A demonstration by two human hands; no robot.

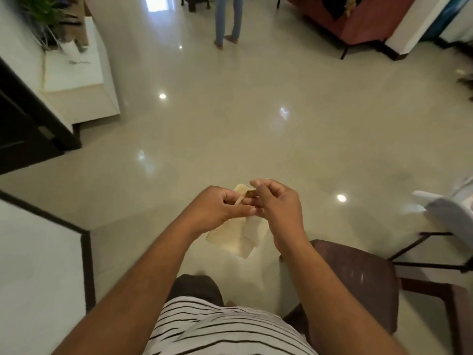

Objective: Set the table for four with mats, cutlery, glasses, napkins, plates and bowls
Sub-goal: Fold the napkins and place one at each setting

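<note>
A cream napkin [231,237] hangs in front of me above the floor, folded in a loose bunch. My left hand [217,208] pinches its upper part between thumb and fingers. My right hand [276,206] pinches the top edge of the same napkin from the right, fingers curled. The two hands touch each other at the fingertips. The middle of the napkin is hidden behind my fingers. Its lower folds dangle below my hands.
A white table with a dark rim [84,234] lies at the lower left. A brown chair [358,272] stands to my right. A person's legs [227,21] stand far ahead on the glossy floor. A red sofa [358,19] is at the top right.
</note>
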